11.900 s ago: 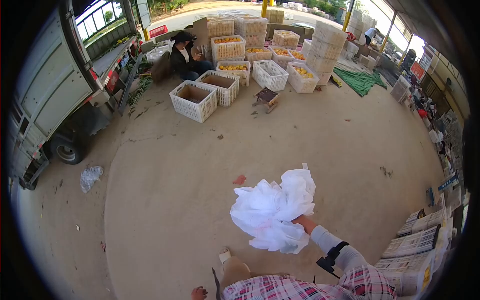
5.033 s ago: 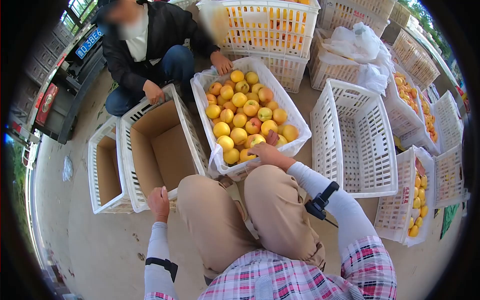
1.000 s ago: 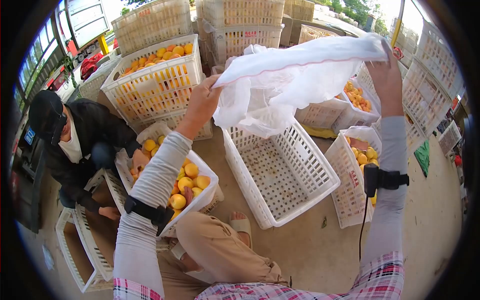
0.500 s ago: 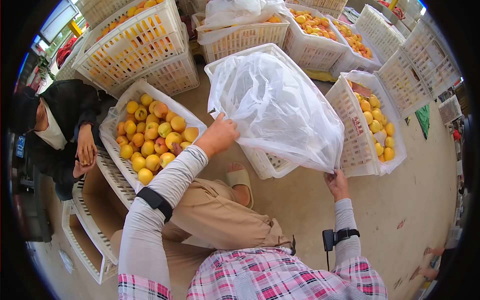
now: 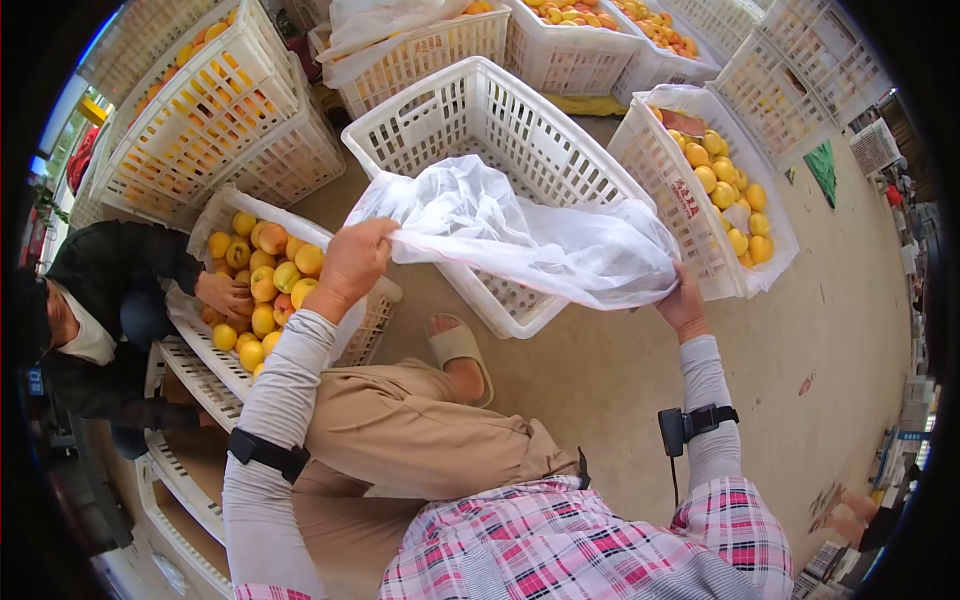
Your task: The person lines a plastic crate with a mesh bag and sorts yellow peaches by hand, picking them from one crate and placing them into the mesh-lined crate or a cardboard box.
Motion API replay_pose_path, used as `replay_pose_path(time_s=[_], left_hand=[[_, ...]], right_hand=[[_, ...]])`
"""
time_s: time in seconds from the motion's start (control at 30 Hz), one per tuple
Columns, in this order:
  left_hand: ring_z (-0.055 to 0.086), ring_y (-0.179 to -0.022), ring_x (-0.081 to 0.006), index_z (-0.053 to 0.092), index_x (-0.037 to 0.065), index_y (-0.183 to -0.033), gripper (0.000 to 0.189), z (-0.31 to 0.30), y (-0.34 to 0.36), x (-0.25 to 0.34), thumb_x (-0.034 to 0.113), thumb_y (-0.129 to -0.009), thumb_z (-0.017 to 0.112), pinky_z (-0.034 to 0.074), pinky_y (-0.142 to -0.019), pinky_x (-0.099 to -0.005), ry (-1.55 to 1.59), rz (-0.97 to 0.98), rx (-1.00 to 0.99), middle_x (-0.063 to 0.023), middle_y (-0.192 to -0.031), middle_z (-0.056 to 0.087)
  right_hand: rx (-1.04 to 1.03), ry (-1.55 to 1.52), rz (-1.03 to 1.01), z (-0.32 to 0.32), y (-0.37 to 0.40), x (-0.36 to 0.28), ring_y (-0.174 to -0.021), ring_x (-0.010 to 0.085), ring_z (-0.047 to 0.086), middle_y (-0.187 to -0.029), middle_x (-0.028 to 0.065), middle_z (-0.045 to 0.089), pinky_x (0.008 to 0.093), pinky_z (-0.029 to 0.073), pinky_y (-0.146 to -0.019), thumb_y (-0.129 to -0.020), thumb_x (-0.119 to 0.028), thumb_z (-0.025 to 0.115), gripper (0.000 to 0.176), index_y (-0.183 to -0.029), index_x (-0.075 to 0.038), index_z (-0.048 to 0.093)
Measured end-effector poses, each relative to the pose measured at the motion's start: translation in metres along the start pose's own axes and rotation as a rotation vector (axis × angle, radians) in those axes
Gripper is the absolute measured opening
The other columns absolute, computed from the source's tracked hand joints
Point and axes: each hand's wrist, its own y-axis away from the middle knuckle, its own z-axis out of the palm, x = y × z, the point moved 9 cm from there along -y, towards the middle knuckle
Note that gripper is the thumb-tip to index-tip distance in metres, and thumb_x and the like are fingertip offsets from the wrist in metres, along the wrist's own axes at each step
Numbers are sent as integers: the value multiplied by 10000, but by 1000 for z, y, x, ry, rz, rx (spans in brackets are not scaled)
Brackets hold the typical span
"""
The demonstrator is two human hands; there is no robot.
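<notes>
A thin white plastic bag [image 5: 520, 235] is stretched between my two hands over the near edge of an empty white lattice crate [image 5: 470, 115]. My left hand [image 5: 352, 262] grips the bag's left end. My right hand [image 5: 685, 305] grips its right end, just outside the crate's near right corner. The bag sags into the crate and drapes over its front rim. I am crouched, with one sandalled foot [image 5: 458, 352] right below the crate.
A lined crate of yellow peaches [image 5: 262, 280] sits to my left, where a person in black [image 5: 95, 330] reaches into it. Another lined peach crate [image 5: 720, 180] stands to the right. More full crates [image 5: 215, 110] crowd the back. Bare concrete floor [image 5: 800, 340] lies to the right.
The bag, puffed up high over the crate half a second ago, has collapsed and come down low across the crate's front rim. Both my hands have moved with it.
</notes>
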Motion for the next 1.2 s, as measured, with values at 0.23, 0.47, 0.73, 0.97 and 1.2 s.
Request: replay_pose_path(time_s=[0.23, 0.47, 0.73, 0.97, 1.2], left_hand=[[582, -861, -96, 562, 36, -1128, 357, -160, -102, -25, 301, -893, 516, 476, -754, -218, 738, -488, 358, -32, -1014, 611], [601, -839, -116, 535, 34, -1154, 395, -256, -148, 0, 292, -861, 592, 506, -761, -231, 514, -175, 272, -45, -1007, 614], [610, -851, -162, 583, 58, -1135, 449, -308, -88, -33, 429, -900, 489, 508, -757, -297, 492, -482, 613, -52, -998, 633], [607, -942, -185, 539, 60, -1178, 398, -240, -92, 19, 358, -925, 464, 510, -825, -342, 1331, -321, 148, -81, -1091, 613], [605, -971, -175, 496, 68, -1212, 345, -216, -107, 51, 198, -897, 551, 500, -876, -331, 1321, -231, 78, -78, -1096, 615]], right_hand=[[-404, -59, -509, 184, -48, -220, -1183, 297, 455, -1248, 180, 479, 475, 363, -1006, -948, -218, 429, 311, -1197, -36, 462], [-63, 1337, -1013, 273, -84, -227, -1210, 347, 440, -1341, 230, 373, 418, 391, -994, -812, -302, 627, 642, -1298, -7, 328], [774, 2117, -765, 203, -135, -193, -1080, 344, 548, -1310, 196, 425, 443, 458, -886, -795, -328, 627, 679, -1339, -67, 315], [-546, 1365, -782, 336, -91, -120, -1033, 260, 574, -1109, 208, 593, 320, 446, -863, -818, -457, 587, 662, -1220, 58, 478], [-590, 1355, -766, 445, -27, -20, -1014, 244, 584, -1109, 181, 598, 316, 443, -891, -786, -328, 682, 577, -1173, 68, 518]])
